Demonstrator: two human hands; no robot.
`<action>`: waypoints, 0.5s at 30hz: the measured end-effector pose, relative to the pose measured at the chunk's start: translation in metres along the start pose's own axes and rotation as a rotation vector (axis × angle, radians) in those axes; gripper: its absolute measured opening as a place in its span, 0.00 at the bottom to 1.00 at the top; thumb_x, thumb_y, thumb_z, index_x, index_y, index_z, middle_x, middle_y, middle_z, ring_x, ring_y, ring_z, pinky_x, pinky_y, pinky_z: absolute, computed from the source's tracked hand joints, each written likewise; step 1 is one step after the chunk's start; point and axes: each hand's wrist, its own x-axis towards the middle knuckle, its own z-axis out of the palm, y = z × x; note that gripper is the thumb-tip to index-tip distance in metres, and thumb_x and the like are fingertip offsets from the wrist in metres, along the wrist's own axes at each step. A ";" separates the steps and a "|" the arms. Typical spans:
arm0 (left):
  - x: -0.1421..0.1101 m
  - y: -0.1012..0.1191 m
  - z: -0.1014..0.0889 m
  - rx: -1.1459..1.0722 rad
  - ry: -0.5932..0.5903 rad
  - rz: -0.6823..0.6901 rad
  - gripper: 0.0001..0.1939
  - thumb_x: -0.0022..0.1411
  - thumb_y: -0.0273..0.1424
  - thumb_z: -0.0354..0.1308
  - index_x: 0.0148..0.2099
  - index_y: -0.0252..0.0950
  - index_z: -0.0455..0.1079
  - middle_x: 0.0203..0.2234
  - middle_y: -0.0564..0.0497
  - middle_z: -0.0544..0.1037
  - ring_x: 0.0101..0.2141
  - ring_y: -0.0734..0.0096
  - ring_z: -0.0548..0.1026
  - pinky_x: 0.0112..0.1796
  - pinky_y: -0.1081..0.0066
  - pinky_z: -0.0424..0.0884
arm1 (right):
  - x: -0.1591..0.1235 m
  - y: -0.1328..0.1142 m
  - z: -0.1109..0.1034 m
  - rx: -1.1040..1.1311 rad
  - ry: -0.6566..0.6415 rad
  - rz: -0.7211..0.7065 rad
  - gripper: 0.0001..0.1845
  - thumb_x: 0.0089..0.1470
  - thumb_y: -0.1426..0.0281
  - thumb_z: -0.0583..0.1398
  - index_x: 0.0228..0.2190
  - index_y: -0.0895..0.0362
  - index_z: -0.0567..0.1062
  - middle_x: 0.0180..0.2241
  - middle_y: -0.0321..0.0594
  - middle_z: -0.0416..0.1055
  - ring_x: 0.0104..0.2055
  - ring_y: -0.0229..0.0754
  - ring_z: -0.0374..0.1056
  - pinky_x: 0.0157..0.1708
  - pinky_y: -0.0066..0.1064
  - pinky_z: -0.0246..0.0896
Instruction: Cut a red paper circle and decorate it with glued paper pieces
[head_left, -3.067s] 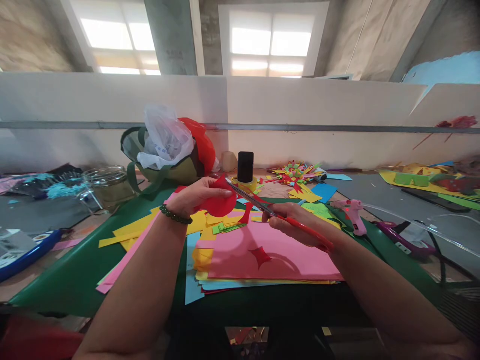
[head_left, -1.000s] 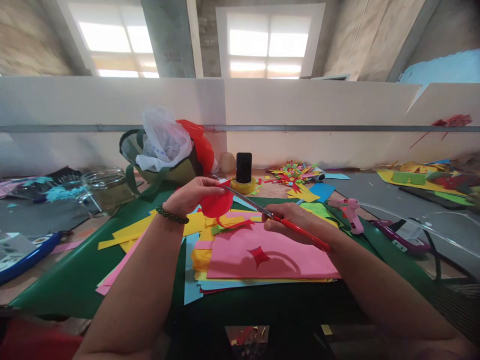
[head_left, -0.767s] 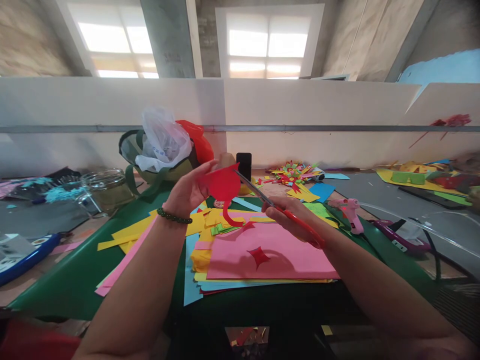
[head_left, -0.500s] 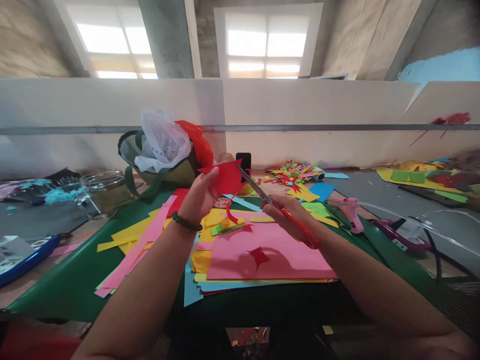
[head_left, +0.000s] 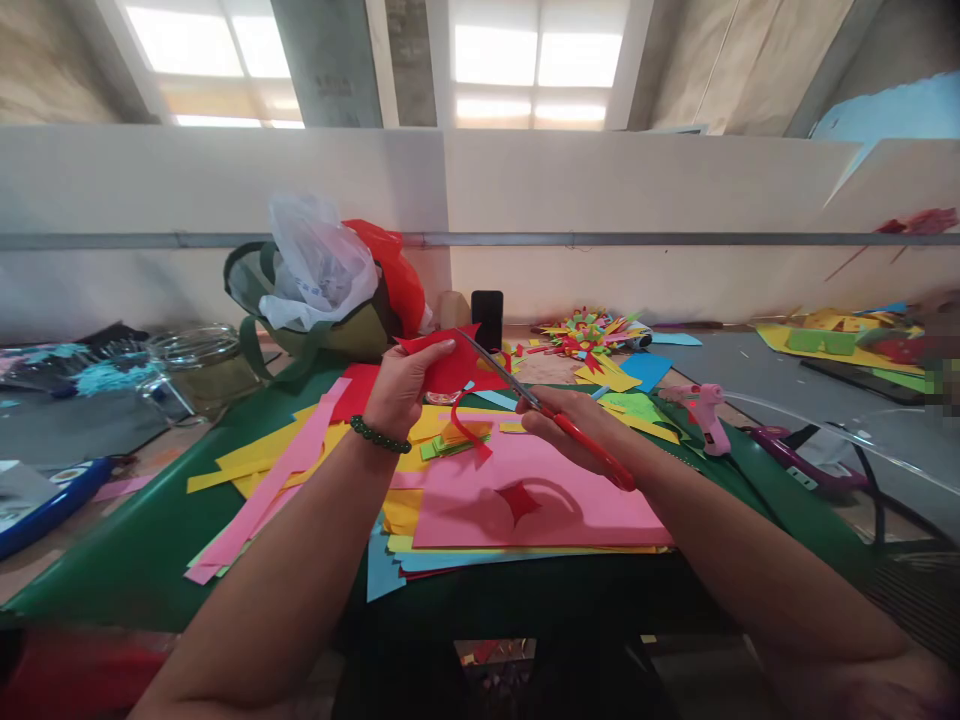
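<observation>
My left hand (head_left: 405, 385), with a dark bead bracelet at the wrist, pinches a red sheet of paper (head_left: 450, 368) in front of me. In my right hand (head_left: 574, 425) is a pair of scissors (head_left: 592, 450) with red handles. Their blades point up and left and meet the paper's upper right edge. From the paper hangs a curling red strip (head_left: 460, 425). Below lies a stack of coloured sheets with a pink sheet (head_left: 465, 515) on top. A red four-pointed piece (head_left: 519, 502) rests on that pink sheet.
A green bag (head_left: 337, 335) with plastic bags stands at the back left, near a glass jar (head_left: 199, 360). A black phone (head_left: 487, 318) leans upright behind my hands. Paper cuttings (head_left: 589, 335) are heaped at the back right. A pink glue gun (head_left: 705, 415) sits to the right.
The red strip hangs lower and longer from the paper. The scissor blades lie slightly further left along the paper's edge. The whole view has tilted down a little.
</observation>
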 end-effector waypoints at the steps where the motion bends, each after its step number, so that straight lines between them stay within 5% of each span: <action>1: 0.000 0.000 0.000 0.005 -0.002 -0.001 0.12 0.38 0.26 0.72 0.29 0.32 0.75 0.25 0.50 0.81 0.33 0.64 0.81 0.41 0.67 0.77 | 0.000 0.000 0.000 0.003 0.001 0.004 0.24 0.58 0.49 0.50 0.33 0.56 0.72 0.28 0.40 0.70 0.29 0.41 0.62 0.28 0.30 0.54; 15: 0.002 0.000 -0.003 0.035 -0.022 0.009 0.14 0.37 0.27 0.72 0.28 0.33 0.73 0.24 0.51 0.80 0.31 0.64 0.80 0.37 0.67 0.77 | -0.001 0.003 -0.005 0.021 0.004 0.043 0.30 0.54 0.42 0.49 0.25 0.56 0.68 0.23 0.36 0.63 0.26 0.38 0.56 0.25 0.30 0.47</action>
